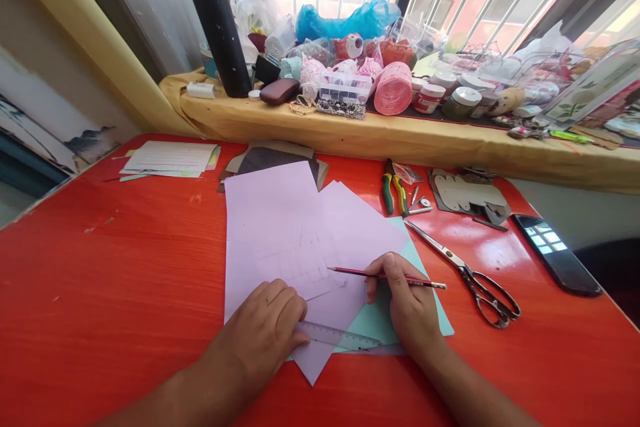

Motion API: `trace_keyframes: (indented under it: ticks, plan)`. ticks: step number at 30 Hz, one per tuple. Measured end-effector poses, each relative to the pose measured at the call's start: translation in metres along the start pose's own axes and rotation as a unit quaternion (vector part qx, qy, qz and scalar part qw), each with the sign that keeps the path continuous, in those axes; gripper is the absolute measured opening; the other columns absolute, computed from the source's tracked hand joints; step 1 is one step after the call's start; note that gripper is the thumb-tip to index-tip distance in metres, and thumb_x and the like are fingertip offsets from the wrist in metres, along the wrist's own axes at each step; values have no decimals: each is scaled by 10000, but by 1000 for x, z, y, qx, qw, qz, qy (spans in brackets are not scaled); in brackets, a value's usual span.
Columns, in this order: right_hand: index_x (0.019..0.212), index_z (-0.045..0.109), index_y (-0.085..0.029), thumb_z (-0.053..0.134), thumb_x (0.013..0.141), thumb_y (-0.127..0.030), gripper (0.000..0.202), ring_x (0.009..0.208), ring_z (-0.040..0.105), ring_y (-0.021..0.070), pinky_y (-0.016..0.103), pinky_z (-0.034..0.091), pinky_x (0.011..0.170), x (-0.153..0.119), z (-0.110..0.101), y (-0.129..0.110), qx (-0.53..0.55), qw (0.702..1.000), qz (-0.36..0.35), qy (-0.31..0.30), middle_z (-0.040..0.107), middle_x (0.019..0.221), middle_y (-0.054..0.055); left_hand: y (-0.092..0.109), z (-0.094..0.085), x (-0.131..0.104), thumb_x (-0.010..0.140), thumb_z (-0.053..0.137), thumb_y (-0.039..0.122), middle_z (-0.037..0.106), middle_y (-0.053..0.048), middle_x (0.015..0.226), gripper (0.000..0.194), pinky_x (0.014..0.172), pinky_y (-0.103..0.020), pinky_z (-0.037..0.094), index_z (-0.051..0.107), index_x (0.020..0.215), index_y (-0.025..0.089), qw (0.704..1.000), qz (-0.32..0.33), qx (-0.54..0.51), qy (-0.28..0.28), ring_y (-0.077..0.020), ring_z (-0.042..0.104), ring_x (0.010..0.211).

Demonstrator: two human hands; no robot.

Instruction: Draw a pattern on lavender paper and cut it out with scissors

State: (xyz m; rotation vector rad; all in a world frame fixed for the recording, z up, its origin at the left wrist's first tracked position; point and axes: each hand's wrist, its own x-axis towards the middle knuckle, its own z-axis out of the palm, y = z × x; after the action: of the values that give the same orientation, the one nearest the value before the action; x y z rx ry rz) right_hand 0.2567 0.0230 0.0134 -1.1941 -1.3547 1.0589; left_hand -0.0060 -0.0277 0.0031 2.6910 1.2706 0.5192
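Note:
Purple sheets of paper lie overlapping on the red table, the upper one marked with faint pencil lines. A mint green sheet shows beneath them on the right. My left hand is closed on one end of a clear ruler, which slants across the papers' lower part. Between the fingers of my right hand is a red and black pencil, its tip pointing left over the drawn lines. Whether the tip touches the paper I cannot tell.
Large scissors lie right of the papers, with a black phone beyond. Pliers and cut card pieces sit behind. Lined cards lie back left. A black flask and jars crowd the window ledge.

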Motion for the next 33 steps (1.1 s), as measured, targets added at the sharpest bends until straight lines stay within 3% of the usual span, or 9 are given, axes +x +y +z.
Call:
trace_keyframes:
  ticks: [4, 9, 14, 18, 23, 28, 33]
  plan:
    - [834, 765, -229, 590, 1138, -609, 517, 553, 667, 183, 296, 558, 576, -1, 0, 1, -2, 1000, -1, 0, 695, 620, -8, 1, 2, -2, 998, 689, 67, 647, 2, 877, 248, 685, -364, 473, 509, 978, 235, 1000, 4, -4, -4, -217, 582, 742]
    - [904, 798, -227, 630, 1120, -592, 456, 568, 705, 190, 314, 591, 587, 0, 0, 4, 3, 1000, 4, -10, 746, 723, 12, 1, 2, -1, 977, 735, 82, 682, -1, 928, 256, 729, -382, 468, 579, 1130, 217, 1000, 7, 13, -7, -238, 608, 790]
    - [1019, 851, -232, 713, 1088, -514, 321, 591, 730, 190, 341, 621, 656, 0, 1, 6, 0, 1000, 4, -9, 808, 842, 40, -2, 5, -2, 985, 748, 109, 670, -5, 918, 203, 731, -389, 442, 597, 1059, 222, 999, -1, 21, -34, -251, 603, 797]
    - [1065, 852, -234, 687, 1105, -465, 286, 538, 693, 172, 330, 583, 597, -2, 2, 6, -24, 999, 5, -25, 800, 847, 33, -4, 8, -2, 1029, 705, 128, 662, -5, 910, 140, 750, -382, 442, 612, 1062, 227, 999, -3, 13, -37, -242, 590, 801]
    - [1042, 834, -256, 677, 1105, -346, 192, 635, 682, 198, 334, 568, 648, -3, 2, 4, -98, 994, -46, -24, 738, 791, 13, -5, 7, -1, 1064, 645, 138, 639, -7, 880, 133, 723, -379, 425, 593, 982, 230, 999, 6, 6, -32, -235, 567, 778]
    - [1050, 759, -266, 729, 1054, -242, 38, 821, 716, 242, 358, 590, 751, -2, 4, 5, -170, 979, -92, -68, 760, 942, 45, -5, 4, 0, 1020, 685, 101, 663, -7, 908, 140, 738, -375, 442, 617, 1017, 223, 999, -5, -10, -39, -238, 585, 796]
    - [1082, 686, -269, 737, 1049, -222, 77, 860, 691, 253, 384, 591, 795, -4, 7, 9, -221, 962, -135, -90, 724, 988, 50, -6, 7, -1, 1038, 682, 141, 660, -6, 916, 109, 761, -378, 443, 621, 1024, 230, 999, -5, -6, -41, -239, 590, 813]
